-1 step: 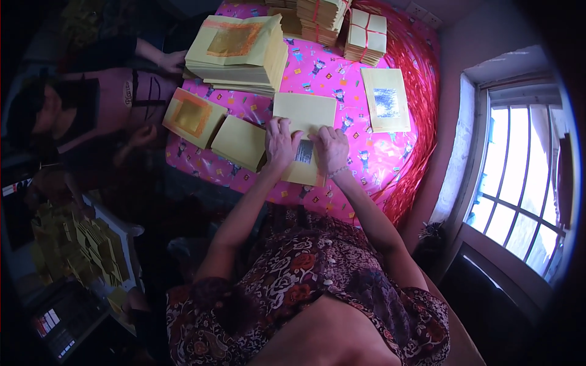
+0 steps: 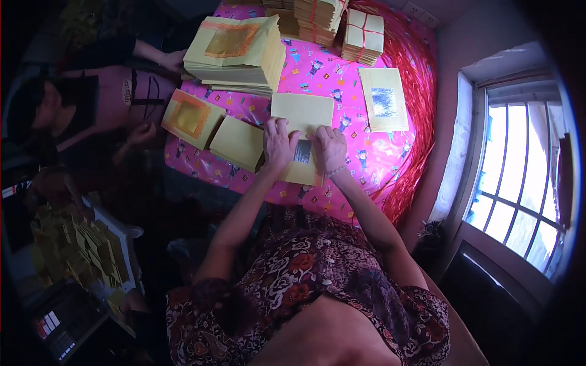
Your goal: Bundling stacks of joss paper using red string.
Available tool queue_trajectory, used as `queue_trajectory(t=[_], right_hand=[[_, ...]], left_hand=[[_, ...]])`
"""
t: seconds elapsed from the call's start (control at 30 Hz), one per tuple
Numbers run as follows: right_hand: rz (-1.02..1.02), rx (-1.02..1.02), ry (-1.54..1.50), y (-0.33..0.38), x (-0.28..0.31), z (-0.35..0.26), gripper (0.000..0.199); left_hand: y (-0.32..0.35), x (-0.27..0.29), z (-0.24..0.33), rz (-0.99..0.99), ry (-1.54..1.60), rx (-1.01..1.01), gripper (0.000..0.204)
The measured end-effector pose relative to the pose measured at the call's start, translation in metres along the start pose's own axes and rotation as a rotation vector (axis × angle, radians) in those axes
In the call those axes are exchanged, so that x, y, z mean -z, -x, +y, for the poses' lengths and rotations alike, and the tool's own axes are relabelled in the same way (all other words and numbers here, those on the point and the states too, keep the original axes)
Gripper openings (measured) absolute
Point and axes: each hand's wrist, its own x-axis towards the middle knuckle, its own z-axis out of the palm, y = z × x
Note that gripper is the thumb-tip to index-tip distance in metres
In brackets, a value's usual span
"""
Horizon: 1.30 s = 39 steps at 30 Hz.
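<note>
A pale yellow sheet of joss paper (image 2: 302,110) lies in front of me on the pink patterned tablecloth (image 2: 351,183). Between my hands shows a dark silver foil patch (image 2: 301,152). My left hand (image 2: 279,145) is closed on the sheet's left side, its fingers bent and thumb toward the middle. On the right side my right hand (image 2: 330,148), with a beaded bracelet at the wrist, also grips it with curled fingers. The fingertips partly hide the fold. Just left of my left hand lies a plain yellow paper stack (image 2: 237,141), beside a gold-foil stack (image 2: 191,119).
A tall stack of gold-foil paper (image 2: 235,55) stands at the back left, near a co-worker's hand (image 2: 174,61). Red-tied bundles (image 2: 364,38) sit at the back. A silver-foil sheet (image 2: 383,102) lies right, beside red strips (image 2: 420,116). A barred window (image 2: 516,177) is at far right.
</note>
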Motion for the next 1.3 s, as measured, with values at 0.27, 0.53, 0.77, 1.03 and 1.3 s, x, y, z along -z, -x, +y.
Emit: queue_trajectory(t=[0.27, 0.53, 0.77, 1.03, 1.3], right_hand=[[-0.236, 0.090, 0.075, -0.011, 0.017, -0.002, 0.029], [-0.171, 0.588, 0.291, -0.013, 0.011, 0.021, 0.012], [-0.071, 0.600, 0.237, -0.014, 0.015, 0.020, 0.013], [0.172, 0.031, -0.150, 0.003, 0.045, -0.003, 0.058], [0.098, -0.879, -1.453, 0.032, 0.066, 0.049, 0.027]], left_hand=[[-0.015, 0.019, -0.015, -0.091, 0.248, 0.137, 0.025], [-0.011, 0.058, 0.003, -0.463, 0.566, 0.745, 0.040], [-0.001, 0.017, 0.000, -0.280, 1.245, 1.019, 0.048], [0.007, 0.013, 0.015, -0.062, 1.233, 0.898, 0.031], [0.017, 0.014, 0.075, -0.353, 1.301, 0.630, 0.029]])
